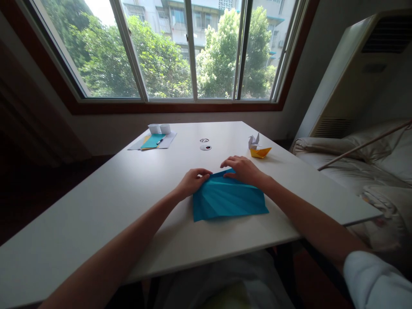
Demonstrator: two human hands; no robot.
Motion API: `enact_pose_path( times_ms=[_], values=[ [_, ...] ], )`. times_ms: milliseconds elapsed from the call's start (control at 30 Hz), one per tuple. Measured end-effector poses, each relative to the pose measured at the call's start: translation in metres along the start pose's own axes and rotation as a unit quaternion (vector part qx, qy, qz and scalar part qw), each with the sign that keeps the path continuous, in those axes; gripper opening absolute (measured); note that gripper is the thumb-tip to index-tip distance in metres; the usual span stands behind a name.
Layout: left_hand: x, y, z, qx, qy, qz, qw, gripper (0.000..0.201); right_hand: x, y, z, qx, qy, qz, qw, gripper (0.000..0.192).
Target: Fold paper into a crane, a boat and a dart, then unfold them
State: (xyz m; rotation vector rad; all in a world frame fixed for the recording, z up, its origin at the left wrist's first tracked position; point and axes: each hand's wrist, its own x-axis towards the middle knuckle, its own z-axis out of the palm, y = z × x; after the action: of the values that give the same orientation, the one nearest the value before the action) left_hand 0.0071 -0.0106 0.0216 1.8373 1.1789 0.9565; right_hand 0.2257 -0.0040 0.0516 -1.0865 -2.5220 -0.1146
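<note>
The right hand [242, 168] covers the far edge of the blue paper [228, 198], so the fold beneath it is hidden. At upper centre, the two small round objects [205, 144] are too small to identify. The bedding [370, 167] runs off the right edge of the frame.

Matt creased blue paper sheet [228, 199] on smooth matt white laminate table [96, 206]; yellow paper boat [261, 152].

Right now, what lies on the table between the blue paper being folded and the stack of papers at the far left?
Only bare white table lies between the blue paper and the stack of papers; the head view shows this plainly.
</note>
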Motion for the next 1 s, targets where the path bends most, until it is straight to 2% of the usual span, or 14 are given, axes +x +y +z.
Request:
enact_pose_path(
  times_ms=[200, 333, 433, 500, 567, 600, 700, 767, 800, 867, 1000],
  values=[
    [-0.003, 0.006, 0.002, -0.001, -0.047, -0.009, 0.999, 0.035, 0.005, -0.006, -0.001, -0.001, -0.05, -0.033, 0.998, 0.016],
    [-0.005, 0.005, -0.004, -0.04, -0.067, -0.08, 0.994, 0.052, 0.007, -0.001, -0.001, 0.027, -0.059, -0.004, 0.998, 0.019],
    [-0.006, 0.006, -0.011, -0.135, -0.089, -0.153, 0.975, 0.06, 0.011, 0.008, -0.003, 0.129, -0.056, 0.045, 0.989, 0.02],
    [-0.007, 0.01, -0.017, -0.185, -0.109, -0.191, 0.958, 0.057, 0.014, 0.014, -0.005, 0.219, -0.046, 0.093, 0.97, 0.022],
    [-0.007, 0.014, -0.021, -0.203, -0.126, -0.218, 0.946, 0.053, 0.017, 0.019, -0.008, 0.31, -0.037, 0.16, 0.936, 0.022],
    [-0.008, 0.016, -0.023, -0.208, -0.136, -0.225, 0.942, 0.05, 0.018, 0.022, -0.009, 0.361, -0.04, 0.196, 0.911, 0.022],
    [-0.008, 0.019, -0.025, -0.235, -0.168, -0.226, 0.93, 0.045, 0.02, 0.027, -0.01, 0.524, -0.104, 0.282, 0.797, 0.02],
    [-0.008, 0.019, -0.024, -0.259, -0.182, -0.221, 0.923, 0.044, 0.019, 0.029, -0.008, 0.599, -0.156, 0.309, 0.722, 0.02],
    [-0.008, 0.019, -0.024, -0.271, -0.185, -0.218, 0.919, 0.044, 0.018, 0.031, -0.006, 0.623, -0.177, 0.315, 0.694, 0.02],
    [-0.008, 0.02, -0.023, -0.295, -0.193, -0.21, 0.912, 0.045, 0.016, 0.033, -0.002, 0.654, -0.209, 0.313, 0.657, 0.021],
    [-0.008, 0.021, -0.023, -0.336, -0.208, -0.201, 0.896, 0.037, 0.012, 0.034, 0.007, 0.694, -0.243, 0.288, 0.613, 0.023]
  ],
)
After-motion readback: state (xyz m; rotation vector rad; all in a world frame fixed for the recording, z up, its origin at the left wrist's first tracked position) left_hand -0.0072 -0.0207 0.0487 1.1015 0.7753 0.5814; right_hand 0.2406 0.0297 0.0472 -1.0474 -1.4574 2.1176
